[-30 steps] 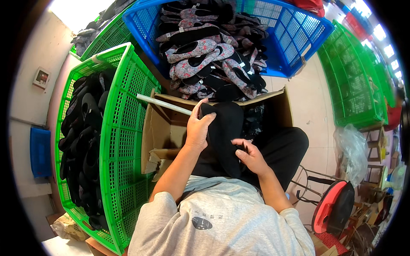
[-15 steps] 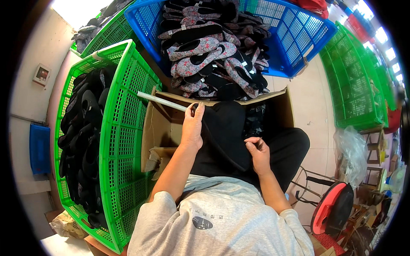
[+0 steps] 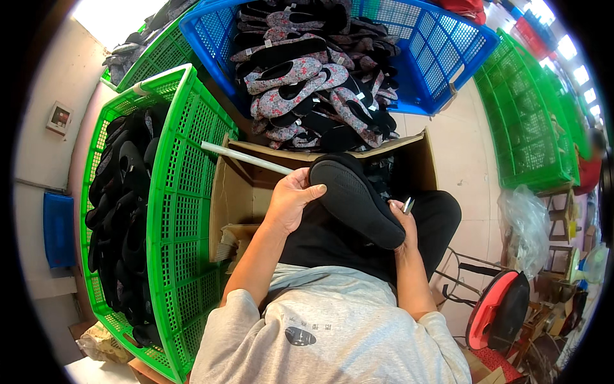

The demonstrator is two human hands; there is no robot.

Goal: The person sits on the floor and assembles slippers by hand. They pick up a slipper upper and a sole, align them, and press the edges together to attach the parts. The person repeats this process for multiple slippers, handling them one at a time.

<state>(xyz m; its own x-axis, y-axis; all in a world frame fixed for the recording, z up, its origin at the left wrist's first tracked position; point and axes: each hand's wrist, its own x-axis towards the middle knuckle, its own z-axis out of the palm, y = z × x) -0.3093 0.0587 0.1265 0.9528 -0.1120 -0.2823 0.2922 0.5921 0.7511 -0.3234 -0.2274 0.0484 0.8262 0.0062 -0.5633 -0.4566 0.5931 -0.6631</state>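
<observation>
While the left hand (image 3: 295,203) pinches the upper left end of a black slipper (image 3: 358,203) between thumb and fingers, the right hand (image 3: 407,234) sits against its lower right edge, that grip closed on a small shiny metal tool (image 3: 408,205), though I cannot tell whether it also clasps the slipper. Tilted with its sole toward the camera, the slipper is above the black trousers (image 3: 438,214), by an open cardboard box (image 3: 231,192). Beyond stands a blue crate (image 3: 441,57) of floral slippers (image 3: 288,96); on the left, a green crate (image 3: 185,256) holds dark slippers (image 3: 131,224).
</observation>
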